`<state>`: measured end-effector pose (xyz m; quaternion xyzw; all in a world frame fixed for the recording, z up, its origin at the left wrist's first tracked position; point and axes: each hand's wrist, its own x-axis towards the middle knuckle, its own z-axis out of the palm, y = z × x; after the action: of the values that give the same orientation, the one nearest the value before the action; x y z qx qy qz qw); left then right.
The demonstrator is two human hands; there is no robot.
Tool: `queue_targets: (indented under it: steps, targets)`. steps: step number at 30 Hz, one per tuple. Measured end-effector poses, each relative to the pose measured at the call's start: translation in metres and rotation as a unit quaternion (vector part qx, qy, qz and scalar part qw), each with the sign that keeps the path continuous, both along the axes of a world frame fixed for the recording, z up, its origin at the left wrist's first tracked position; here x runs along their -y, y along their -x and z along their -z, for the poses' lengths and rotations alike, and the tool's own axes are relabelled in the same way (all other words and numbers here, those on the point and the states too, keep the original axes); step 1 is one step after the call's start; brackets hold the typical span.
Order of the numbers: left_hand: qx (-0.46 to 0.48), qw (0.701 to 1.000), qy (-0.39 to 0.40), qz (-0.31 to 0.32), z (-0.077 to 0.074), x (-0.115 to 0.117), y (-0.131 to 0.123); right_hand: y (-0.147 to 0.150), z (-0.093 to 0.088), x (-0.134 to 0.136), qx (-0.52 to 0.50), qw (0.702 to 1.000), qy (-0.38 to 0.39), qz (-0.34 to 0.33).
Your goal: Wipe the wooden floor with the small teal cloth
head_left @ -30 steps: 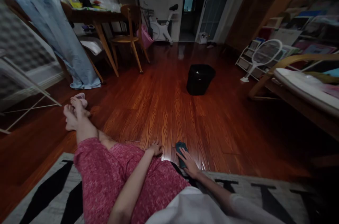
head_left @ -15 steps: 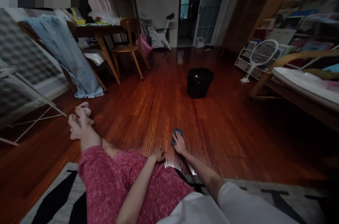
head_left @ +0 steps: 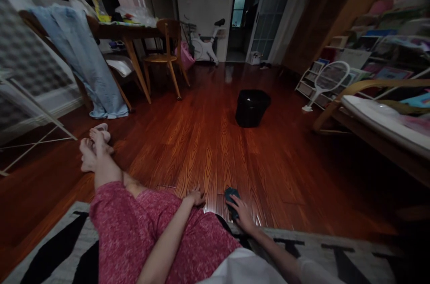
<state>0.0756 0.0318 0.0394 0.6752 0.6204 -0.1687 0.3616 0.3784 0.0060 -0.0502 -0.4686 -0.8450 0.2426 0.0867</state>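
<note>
My right hand (head_left: 242,216) lies over a folded dark blue-green cloth (head_left: 231,195) on the floor, close to the rug's edge. Its fingers stretch across the cloth and press it against the boards. Beside my thigh, my left hand (head_left: 195,196) leans on the wooden floor (head_left: 208,163) with loosely bent fingers, apart from the cloth. Nothing shows in that hand. My bare legs, in red shorts (head_left: 134,230), extend to the left.
A black bin (head_left: 252,108) stands ahead on the floor. At left are a table, a wooden chair (head_left: 168,58) and jeans (head_left: 80,55) over another chair. A wooden-armed seat (head_left: 386,118) and a white racket-shaped object (head_left: 331,79) are at right. A patterned rug (head_left: 60,234) lies beneath me.
My right hand has drawn the cloth back toward my body and slightly right across the floor. My left hand stays in about the same place. The view has shifted a little.
</note>
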Motion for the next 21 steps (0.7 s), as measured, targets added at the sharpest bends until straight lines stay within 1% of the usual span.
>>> queue_targets:
  steps: [2, 4, 7, 9, 10, 12, 14, 16, 18, 20, 21]
  targets:
    - [-0.003, 1.0, 0.001, 0.004, -0.003, 0.0, 0.0, 0.019, -0.002, -0.024, 0.01, 1.0, -0.02, 0.015]
    - [-0.006, 1.0, 0.003, 0.007, -0.006, 0.0, 0.0, 0.044, -0.007, -0.055, 0.026, 0.998, -0.035, 0.034]
    - [-0.014, 1.0, 0.002, 0.011, -0.009, 0.0, 0.0, 0.084, -0.016, -0.095, 0.045, 0.996, -0.037, 0.075]
    - [-0.019, 1.0, 0.001, 0.013, -0.011, 0.0, -0.001, 0.103, -0.019, -0.109, 0.047, 0.994, -0.033, 0.096]
    - [-0.021, 1.0, 0.001, 0.013, -0.011, 0.0, -0.001, 0.108, -0.019, -0.111, 0.046, 0.994, -0.031, 0.099]
    - [-0.022, 1.0, 0.001, 0.014, -0.011, 0.0, -0.001, 0.109, -0.017, -0.105, 0.041, 0.996, -0.032, 0.077]
    - [-0.019, 1.0, 0.001, 0.013, -0.011, -0.001, -0.001, 0.097, -0.011, -0.086, 0.034, 0.999, -0.031, 0.022]
    - [-0.014, 1.0, 0.001, 0.01, -0.01, -0.001, -0.001, 0.077, -0.004, -0.057, 0.024, 0.998, -0.027, -0.041]
    - [-0.009, 1.0, 0.0, 0.006, -0.008, -0.001, -0.001, 0.054, 0.002, -0.023, 0.018, 0.996, -0.022, -0.084]
    - [-0.005, 1.0, -0.001, 0.002, -0.006, -0.001, -0.001, 0.037, 0.004, 0.006, 0.017, 0.995, -0.024, -0.096]
    - [-0.004, 1.0, -0.002, 0.001, -0.005, -0.001, -0.001, 0.032, 0.004, 0.016, 0.017, 0.995, -0.026, -0.094]
